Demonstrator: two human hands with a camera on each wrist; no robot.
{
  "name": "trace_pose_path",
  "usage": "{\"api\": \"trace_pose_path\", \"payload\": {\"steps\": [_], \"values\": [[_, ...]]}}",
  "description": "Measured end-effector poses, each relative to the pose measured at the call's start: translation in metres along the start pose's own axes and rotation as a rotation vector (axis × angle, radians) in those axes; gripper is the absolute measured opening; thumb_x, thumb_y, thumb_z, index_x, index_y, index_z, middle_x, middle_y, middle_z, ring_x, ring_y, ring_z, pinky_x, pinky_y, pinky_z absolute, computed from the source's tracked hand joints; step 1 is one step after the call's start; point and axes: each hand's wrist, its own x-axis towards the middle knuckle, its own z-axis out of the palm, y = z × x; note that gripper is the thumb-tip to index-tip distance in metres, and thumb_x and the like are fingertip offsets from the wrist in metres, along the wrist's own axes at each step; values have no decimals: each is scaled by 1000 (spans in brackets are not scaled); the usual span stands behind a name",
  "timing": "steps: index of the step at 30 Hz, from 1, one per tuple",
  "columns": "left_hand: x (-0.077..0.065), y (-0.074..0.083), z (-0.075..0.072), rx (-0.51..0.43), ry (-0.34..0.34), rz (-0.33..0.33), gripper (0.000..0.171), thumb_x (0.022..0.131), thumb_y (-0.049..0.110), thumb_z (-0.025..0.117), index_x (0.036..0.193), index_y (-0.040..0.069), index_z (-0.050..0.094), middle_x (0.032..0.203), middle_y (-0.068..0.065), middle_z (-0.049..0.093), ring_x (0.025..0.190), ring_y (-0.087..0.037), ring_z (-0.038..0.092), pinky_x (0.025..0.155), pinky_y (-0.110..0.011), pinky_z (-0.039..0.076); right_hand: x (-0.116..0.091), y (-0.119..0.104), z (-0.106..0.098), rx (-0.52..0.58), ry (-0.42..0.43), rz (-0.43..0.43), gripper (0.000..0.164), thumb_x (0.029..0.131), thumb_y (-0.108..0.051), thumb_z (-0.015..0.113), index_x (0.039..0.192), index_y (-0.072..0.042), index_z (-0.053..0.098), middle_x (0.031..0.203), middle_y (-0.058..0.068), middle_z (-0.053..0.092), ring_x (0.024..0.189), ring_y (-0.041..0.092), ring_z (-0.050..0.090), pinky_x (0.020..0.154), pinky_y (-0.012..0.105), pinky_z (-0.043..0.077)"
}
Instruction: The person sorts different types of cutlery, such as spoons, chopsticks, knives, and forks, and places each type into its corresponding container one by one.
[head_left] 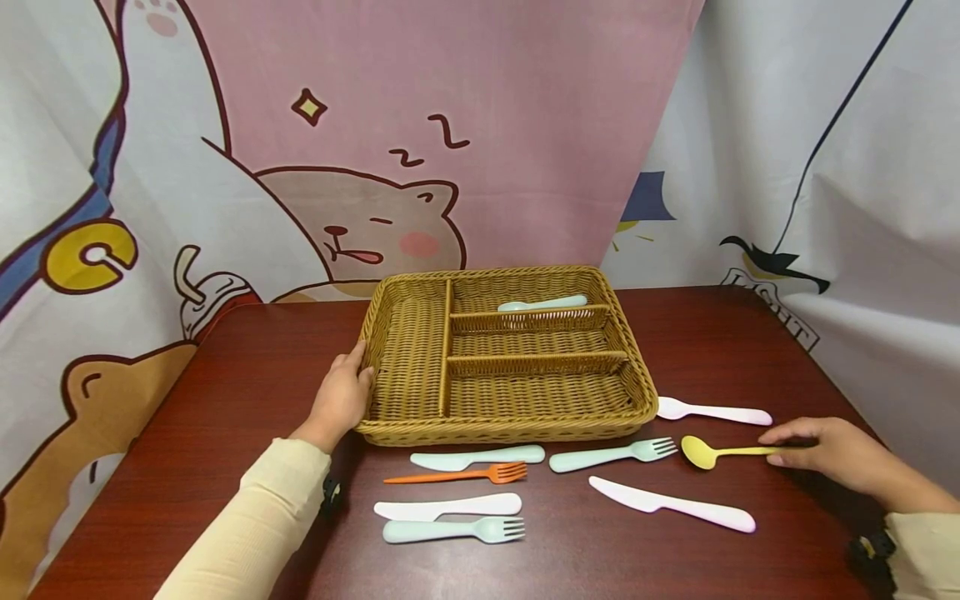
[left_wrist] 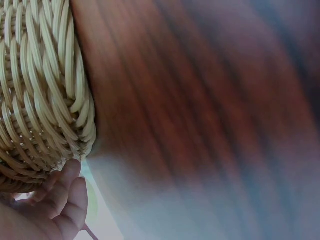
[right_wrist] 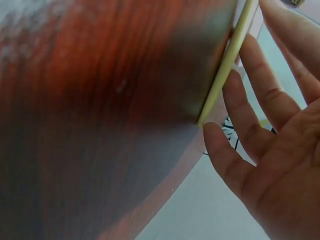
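A wicker basket [head_left: 405, 428] with a wide left compartment and three narrow ones stands on the table. At its left side my left hand [head_left: 341, 396] holds the edge; fingers [left_wrist: 75, 200] show against the weave in the left wrist view. My right hand [head_left: 832, 454] pinches a yellow spoon [head_left: 701, 452] near the handle end, its bowl pointing left. In the right wrist view, fingertips lie along the yellow handle [right_wrist: 225, 70]. Near the spoon are a pale green fork [head_left: 600, 457], a white knife [head_left: 675, 505] and a white utensil [head_left: 712, 412] partly hidden by the basket.
In front of the basket lie a pale green knife [head_left: 480, 457], an orange fork [head_left: 457, 476], another white knife [head_left: 450, 506] and a second green fork [head_left: 435, 531]. A pale green spoon [head_left: 543, 304] rests in the back compartment. A printed curtain [head_left: 540, 150] hangs behind the table.
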Motion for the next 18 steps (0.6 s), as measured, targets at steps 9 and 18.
{"api": "trace_pose_path", "payload": {"steps": [9,18], "values": [[1,-1,0,8,3,6,55,106,16,38,155,3,16,143,-28,35,126,-43,44,101,-54,38,2,-1,7,-59,44,-66,16,67,-11,85,79,-10,75,77,-18,64,74,-11,51,63,19,42],[2,-1,0,8,6,10,56,106,16,39,155,2,16,142,-29,36,125,-43,44,101,-54,39,5,-8,10,-98,13,-39,13,68,-11,84,76,-13,74,77,-12,62,72,-8,48,62,22,41]]}}
